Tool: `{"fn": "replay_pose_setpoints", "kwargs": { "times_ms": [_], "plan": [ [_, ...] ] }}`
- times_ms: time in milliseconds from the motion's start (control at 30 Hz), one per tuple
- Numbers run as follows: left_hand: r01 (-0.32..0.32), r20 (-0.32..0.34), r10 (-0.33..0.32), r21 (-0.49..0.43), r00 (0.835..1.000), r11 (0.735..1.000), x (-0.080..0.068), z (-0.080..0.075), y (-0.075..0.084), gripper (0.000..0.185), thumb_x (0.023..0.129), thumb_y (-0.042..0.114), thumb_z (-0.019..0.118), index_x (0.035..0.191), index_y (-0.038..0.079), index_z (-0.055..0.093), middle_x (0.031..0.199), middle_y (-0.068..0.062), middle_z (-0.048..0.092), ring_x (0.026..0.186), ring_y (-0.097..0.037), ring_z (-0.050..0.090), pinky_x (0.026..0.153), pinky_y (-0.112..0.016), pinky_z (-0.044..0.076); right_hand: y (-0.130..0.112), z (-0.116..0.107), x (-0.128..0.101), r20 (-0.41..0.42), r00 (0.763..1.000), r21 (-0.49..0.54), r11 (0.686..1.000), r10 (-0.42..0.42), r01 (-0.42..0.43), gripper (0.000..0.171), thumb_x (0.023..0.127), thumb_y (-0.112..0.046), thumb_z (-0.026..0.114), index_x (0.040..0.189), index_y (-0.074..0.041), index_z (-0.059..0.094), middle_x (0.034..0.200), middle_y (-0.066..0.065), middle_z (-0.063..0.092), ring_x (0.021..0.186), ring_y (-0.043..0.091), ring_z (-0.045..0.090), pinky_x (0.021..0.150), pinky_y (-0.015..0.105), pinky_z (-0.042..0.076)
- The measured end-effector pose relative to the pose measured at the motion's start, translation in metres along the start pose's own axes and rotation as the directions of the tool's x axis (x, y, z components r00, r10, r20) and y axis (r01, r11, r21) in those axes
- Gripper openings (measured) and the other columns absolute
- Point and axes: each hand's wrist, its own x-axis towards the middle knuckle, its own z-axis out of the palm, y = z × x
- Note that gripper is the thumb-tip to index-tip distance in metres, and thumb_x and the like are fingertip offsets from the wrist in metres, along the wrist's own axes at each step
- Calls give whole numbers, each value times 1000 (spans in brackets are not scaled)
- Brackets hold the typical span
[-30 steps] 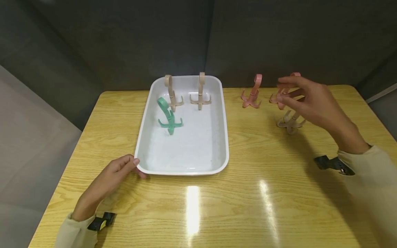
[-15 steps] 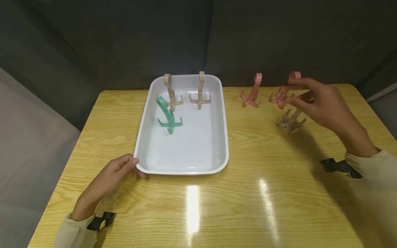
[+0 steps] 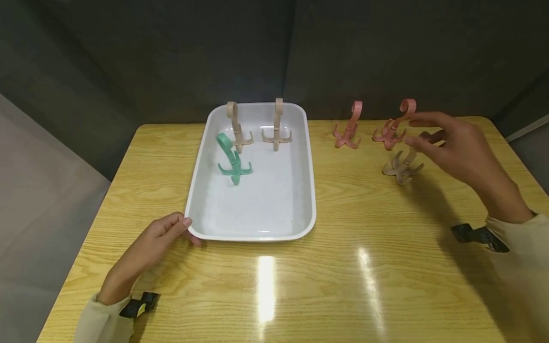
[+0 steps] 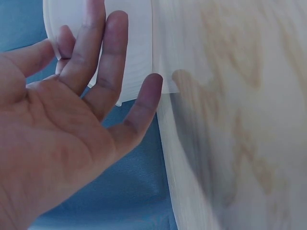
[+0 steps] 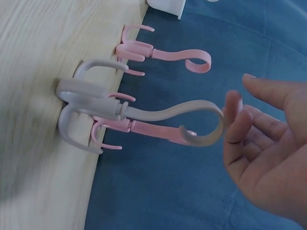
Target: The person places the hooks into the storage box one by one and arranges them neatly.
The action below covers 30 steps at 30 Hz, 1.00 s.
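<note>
At the near left corner of the white tray [image 3: 253, 237], my left hand [image 3: 147, 250] pinches the rim, thumb on top and fingers underneath. Two beige claw hooks, a left one [image 3: 237, 128] and a right one [image 3: 277, 128], stand inside the tray's far part with a green claw hook [image 3: 234, 164] in front. My right hand [image 3: 463, 147] hovers over the upper end of another beige claw hook [image 5: 158, 112] on the table, thumb and fingers apart, holding nothing. Its fingertips are close to that hook's curled top; I cannot tell whether they touch.
Behind that beige hook, two pink claw hooks, one left [image 3: 348, 131] and one right [image 3: 390, 136], stand near the back edge of the wooden table [image 3: 317, 286]. A dark cloth wall [image 3: 343, 52] rises behind the table.
My right hand has drawn to the right, away from the right pink hook, uncovering more of it. My left hand stays on the tray rim.
</note>
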Motion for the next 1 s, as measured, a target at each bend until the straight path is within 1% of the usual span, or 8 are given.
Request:
{"fn": "replay_pose_setpoints", "kwargs": {
  "times_ms": [367,633,667,700,800,900,933,1000],
  "plan": [
    [0,9,0,-16,1000,1000,1,0,0,38,115,29,42,104,3,69,96,-1,77,111,-13,62,94,-28,44,14,-2,-4,22,998,-12,999,53,-53,58,101,-23,72,150,-1,52,149,25,53,80,-26,40,61,7,34],
    [-6,3,6,-10,1000,1000,0,0,-1,37,115,28,43,103,4,69,95,0,77,112,-12,62,94,-27,43,20,-1,-4,28,996,-38,996,86,-85,60,100,-28,72,150,-1,52,148,26,53,78,-26,39,59,10,35],
    [-8,2,8,-8,1000,1000,0,0,-1,37,115,28,43,103,4,69,95,0,77,112,-12,62,94,-27,43,21,-1,-4,29,996,-41,995,89,-88,60,100,-28,72,150,-1,52,148,27,53,79,-24,40,59,10,35],
    [-10,3,10,-8,1000,1000,0,0,-1,37,115,28,43,103,4,69,95,0,77,112,-12,62,94,-27,43,21,-1,-4,30,995,-42,995,90,-89,60,100,-29,72,150,-1,52,148,27,53,81,-17,50,59,10,34],
    [-12,4,12,-10,1000,1000,1,0,-1,38,115,28,43,103,4,69,95,0,77,112,-12,62,95,-25,42,21,-1,-4,28,996,-45,995,86,-85,60,100,-29,72,149,0,53,147,28,53,90,17,69,60,9,34],
    [-8,3,8,-10,1000,1000,1,0,-1,38,115,28,43,103,3,69,95,0,77,111,-12,62,95,-25,42,22,0,-5,26,996,-37,996,86,-85,59,100,-28,73,149,-1,53,147,28,53,90,16,70,60,7,34],
    [-5,2,5,-8,1000,1000,1,0,-1,38,115,28,43,103,3,69,95,0,77,111,-12,62,95,-25,42,23,1,-5,26,996,-35,996,84,-83,59,100,-28,73,149,-1,54,147,28,53,87,4,66,60,7,34],
    [1,0,-1,-4,1000,1000,1,0,0,38,115,28,43,103,3,68,94,0,77,111,-12,62,95,-26,42,24,1,-5,28,996,-27,996,83,-82,59,100,-27,73,149,-1,53,147,28,53,87,3,66,60,7,35]
  ]
}}
